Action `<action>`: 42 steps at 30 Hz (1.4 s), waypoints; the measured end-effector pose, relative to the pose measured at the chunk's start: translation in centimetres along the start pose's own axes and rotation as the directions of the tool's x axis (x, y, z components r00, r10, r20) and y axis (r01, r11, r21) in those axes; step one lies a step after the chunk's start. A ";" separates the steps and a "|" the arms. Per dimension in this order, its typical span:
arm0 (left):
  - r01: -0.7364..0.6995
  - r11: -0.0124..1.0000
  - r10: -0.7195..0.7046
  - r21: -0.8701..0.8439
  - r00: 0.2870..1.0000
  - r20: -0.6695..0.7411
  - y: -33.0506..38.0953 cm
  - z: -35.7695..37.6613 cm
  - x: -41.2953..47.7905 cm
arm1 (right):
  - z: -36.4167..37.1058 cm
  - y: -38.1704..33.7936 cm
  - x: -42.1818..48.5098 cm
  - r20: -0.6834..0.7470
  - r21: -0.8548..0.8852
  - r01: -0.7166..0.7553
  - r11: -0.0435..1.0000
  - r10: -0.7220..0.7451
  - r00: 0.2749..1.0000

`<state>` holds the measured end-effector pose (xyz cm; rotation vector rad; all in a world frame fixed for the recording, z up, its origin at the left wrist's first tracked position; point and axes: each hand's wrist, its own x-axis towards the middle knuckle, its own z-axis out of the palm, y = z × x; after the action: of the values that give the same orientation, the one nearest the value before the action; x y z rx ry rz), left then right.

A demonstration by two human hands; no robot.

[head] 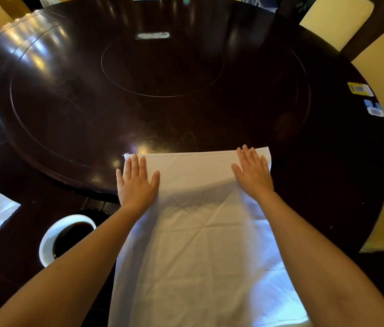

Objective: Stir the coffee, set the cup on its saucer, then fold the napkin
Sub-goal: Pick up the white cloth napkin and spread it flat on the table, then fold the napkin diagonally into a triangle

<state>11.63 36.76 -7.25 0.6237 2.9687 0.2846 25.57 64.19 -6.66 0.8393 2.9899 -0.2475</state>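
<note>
step: napkin fold | napkin (pixel 200 232) is spread lower centre on the bench (pixel 162 114) | left hand (pixel 136 182) and right hand (pixel 253 175) are pressed flat, nothing gripped, pinning far corners | cup (pixel 52 234) of coffee is parked lower left on saucer (pixel 99 212), judged clear of the fold

A creased white napkin (pixel 200 232) lies spread flat at the near middle, while left of it a white cup (pixel 52 237) of dark coffee sits on its dark saucer (pixel 96 213).
</note>
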 end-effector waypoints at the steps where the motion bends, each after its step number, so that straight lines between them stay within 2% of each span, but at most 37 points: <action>1: 0.004 1.000 -0.004 -0.008 1.000 -0.002 0.0 -0.1 0.1 | -0.3 0.9 0.1 0.002 -0.014 -0.022 1.000 0.023 1.000; 5: 0.016 1.000 -0.016 -0.012 0.999 -0.039 -0.2 -1.2 1.0 | -1.5 3.3 0.4 0.057 -0.051 -0.093 0.994 0.096 0.994; 8: 0.063 0.996 -0.061 0.057 0.998 -0.029 -0.4 -2.5 2.1 | -1.8 3.5 -1.3 0.014 -0.053 -0.119 0.991 0.120 0.993; 11: 0.066 0.991 -0.056 0.115 0.995 -0.087 -0.9 -3.8 2.9 | -0.8 3.2 -5.3 -0.031 -0.052 -0.004 0.999 0.002 1.000; 13: 0.066 0.988 -0.047 0.142 0.990 -0.133 -1.2 -4.4 3.1 | 0.6 3.2 -8.6 0.017 -0.021 0.056 0.998 -0.056 0.998; 15: 0.059 0.994 -0.045 0.088 0.987 -0.152 -1.3 -4.9 3.1 | 2.2 3.4 -11.5 0.098 -0.019 0.073 0.997 -0.071 0.993; 18: 0.024 0.977 -0.061 -0.211 0.984 -0.169 -0.1 -6.2 2.1 | 3.8 4.0 -13.8 0.137 -0.053 0.065 0.996 -0.057 0.989; 22: -0.105 0.899 0.034 -0.425 0.985 -0.171 2.9 -7.4 -1.6 | 3.8 4.2 -13.8 0.143 -0.042 0.057 0.997 -0.051 0.988; 25: -0.112 0.814 0.092 -0.570 0.994 -0.064 5.6 -7.8 -5.6 | 3.4 4.6 -14.1 0.161 0.059 0.050 0.997 -0.059 0.985; 27: -0.146 0.753 0.181 -0.642 0.983 -0.012 7.7 -7.7 -8.3 | 3.1 5.0 -15.3 0.143 0.108 0.044 0.993 -0.060 0.988; 30: -0.251 0.700 0.357 -0.669 0.934 0.023 10.7 -6.4 -12.2 | 3.3 6.0 -18.4 0.089 0.157 0.043 0.987 -0.058 0.994; 33: -0.280 0.664 0.481 -0.693 0.870 0.110 13.4 -3.7 -16.0 | 3.4 7.3 -21.7 0.046 0.160 0.036 0.987 -0.044 0.998; 38: -0.272 0.677 0.523 -0.684 0.832 0.186 17.0 0.6 -21.4 | 3.3 8.7 -26.1 -0.059 0.171 -0.009 0.985 0.020 0.998; 42: -0.322 0.701 0.558 -0.636 0.803 0.210 18.6 2.8 -23.8 | 4.0 8.1 -28.7 -0.202 0.254 -0.119 0.960 0.173 0.964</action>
<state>40.92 44.28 -4.97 1.1462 2.1243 0.9329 54.21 55.58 -9.88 1.1817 3.1221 -0.5559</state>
